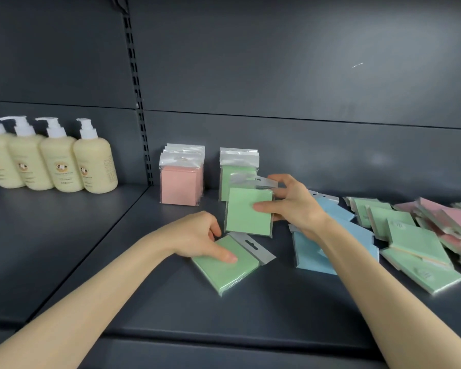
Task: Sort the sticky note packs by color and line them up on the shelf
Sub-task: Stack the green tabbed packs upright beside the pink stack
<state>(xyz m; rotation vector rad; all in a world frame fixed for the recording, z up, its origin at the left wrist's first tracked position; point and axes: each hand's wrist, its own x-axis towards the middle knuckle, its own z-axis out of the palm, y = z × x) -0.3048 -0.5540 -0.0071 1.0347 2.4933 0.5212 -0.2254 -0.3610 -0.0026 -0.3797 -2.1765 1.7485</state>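
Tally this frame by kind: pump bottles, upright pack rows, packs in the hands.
Pump bottles: 4
Upright pack rows: 2, the pink row and the green row
Packs in hands: 2, flat green pack gripped by the left hand, raised green pack in the right hand
Total: 8; loose pile not counted

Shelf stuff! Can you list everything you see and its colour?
pump bottles: four, cream, left section
pink row: several, pink, standing at back
green row: several, green, standing beside pink row
upright green pack: one, green, before green row
flat green pack: one, green, lying near front
blue packs: several, blue, flat, right of hands
loose green packs: several, green, right pile
loose pink packs: several, pink, far right
shelf: one, dark grey, under everything
left hand: holding flat green pack
right hand: holding upright green pack
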